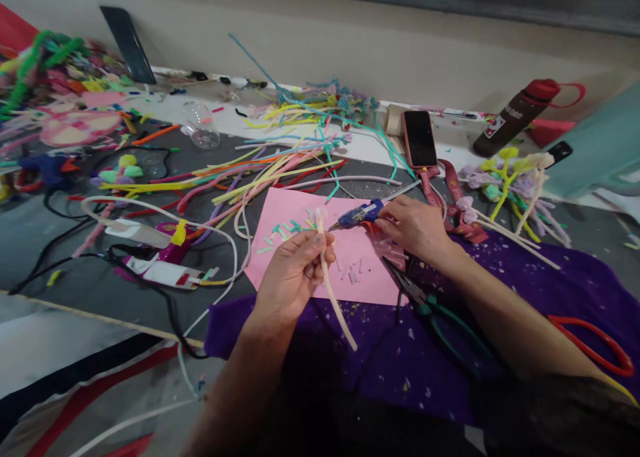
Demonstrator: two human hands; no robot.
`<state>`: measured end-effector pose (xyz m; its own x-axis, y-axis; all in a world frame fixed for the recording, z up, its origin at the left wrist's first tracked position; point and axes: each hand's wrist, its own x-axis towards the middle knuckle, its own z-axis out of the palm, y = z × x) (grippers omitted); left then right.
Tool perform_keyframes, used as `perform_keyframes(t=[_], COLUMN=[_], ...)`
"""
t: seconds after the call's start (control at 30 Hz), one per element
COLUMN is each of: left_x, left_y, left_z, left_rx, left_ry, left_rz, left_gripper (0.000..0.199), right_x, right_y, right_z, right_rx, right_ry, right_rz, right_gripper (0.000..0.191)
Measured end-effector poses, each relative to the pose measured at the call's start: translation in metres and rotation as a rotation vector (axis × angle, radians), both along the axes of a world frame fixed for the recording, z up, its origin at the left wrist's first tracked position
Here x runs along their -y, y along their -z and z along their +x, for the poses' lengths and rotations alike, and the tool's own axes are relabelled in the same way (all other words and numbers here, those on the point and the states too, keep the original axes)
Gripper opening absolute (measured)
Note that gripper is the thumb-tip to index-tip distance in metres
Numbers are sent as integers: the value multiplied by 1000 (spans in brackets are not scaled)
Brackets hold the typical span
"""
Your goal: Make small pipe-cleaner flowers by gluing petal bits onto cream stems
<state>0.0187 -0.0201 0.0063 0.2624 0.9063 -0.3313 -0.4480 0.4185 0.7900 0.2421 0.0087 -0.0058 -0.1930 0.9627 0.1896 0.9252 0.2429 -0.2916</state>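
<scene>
Between the thumb and fingers of my left hand (pixel 297 270) is a cream pipe cleaner (pixel 334 296), its pale tufted end up and its long tail hanging down. My right hand (pixel 413 227) grips a blue hot glue gun (pixel 361 213), with a glue stick (pixel 404 190) poking out of its back. The gun's nozzle points left and lies close to the pipe cleaner's upper part; whether they touch I cannot tell. Below both hands is a pink sheet (pixel 265 270) scattered with short green, yellow and lilac cut pieces (pixel 353 274). Green-handled pliers (pixel 430 304) lie under my right forearm.
A purple cloth (pixel 575 277) covers the near edge. Behind lie many coloured pipe cleaners (pixel 250 170), a phone (pixel 420 139) and a dark bottle (pixel 517 117). Pipe-cleaner flowers (pixel 505 177) lie at right. Cables and a white-and-purple power strip (pixel 163 270) are at left.
</scene>
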Motion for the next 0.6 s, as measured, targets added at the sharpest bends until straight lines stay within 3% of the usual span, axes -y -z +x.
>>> perform_keyframes(t=[0.1,0.17,0.3,0.43,0.5,0.6], left_x=[1,1,1,2,3,3], left_y=[-1,0,1,2,2,2], left_z=[1,1,2,3,4,5], left_rx=[-20,-25,-24,-33,-35,-32], left_ry=[19,28,45,66,83,113], left_rz=[-8,4,19,20,22,32], left_gripper=[19,18,17,17,16,11], right_x=[12,18,23,21,17,12], right_y=[-3,1,12,17,12,-9], right_z=[-16,-26,-40,-42,-37,-21], right_rx=[-48,-16,157,186,110,-87], right_ry=[-342,-448,-424,-442,-409,-318], right_rz=[-97,-153,-133,-82,-60,-61], right_gripper=[16,15,17,19,17,15])
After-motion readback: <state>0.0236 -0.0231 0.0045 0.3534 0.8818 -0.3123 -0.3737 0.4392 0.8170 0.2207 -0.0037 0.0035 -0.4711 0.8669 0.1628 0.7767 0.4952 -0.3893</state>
